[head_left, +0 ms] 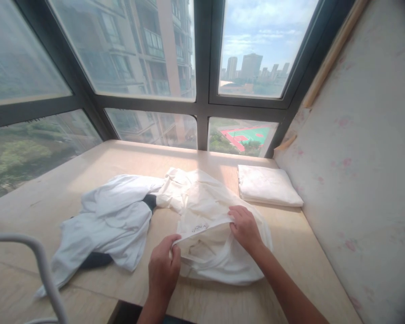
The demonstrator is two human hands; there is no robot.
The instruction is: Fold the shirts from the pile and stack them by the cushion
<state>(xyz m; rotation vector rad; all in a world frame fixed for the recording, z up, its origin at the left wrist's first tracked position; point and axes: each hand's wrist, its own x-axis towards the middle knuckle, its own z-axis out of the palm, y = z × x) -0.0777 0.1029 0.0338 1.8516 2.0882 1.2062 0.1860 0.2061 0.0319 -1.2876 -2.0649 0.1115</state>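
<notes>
A cream-white shirt point(209, 198) lies loosely spread on the wooden surface, with dark lettering near the edge between my hands. My left hand point(164, 264) is closed on the left end of that edge, thumb against the fingers. Farther right, my right hand point(245, 228) pinches the same edge. The cloth between them is lifted a little, and the opening below shows the inside of the garment. Left of the shirt is a crumpled heap of white clothing point(111, 216), with dark fabric point(96, 260) showing under it.
A folded white cloth point(268, 185) lies at the back right beside the papered wall point(354, 180). A curved light-grey tube point(42, 256) rises at the lower left. Framed windows point(202, 108) border the far side of the wooden surface point(310, 252).
</notes>
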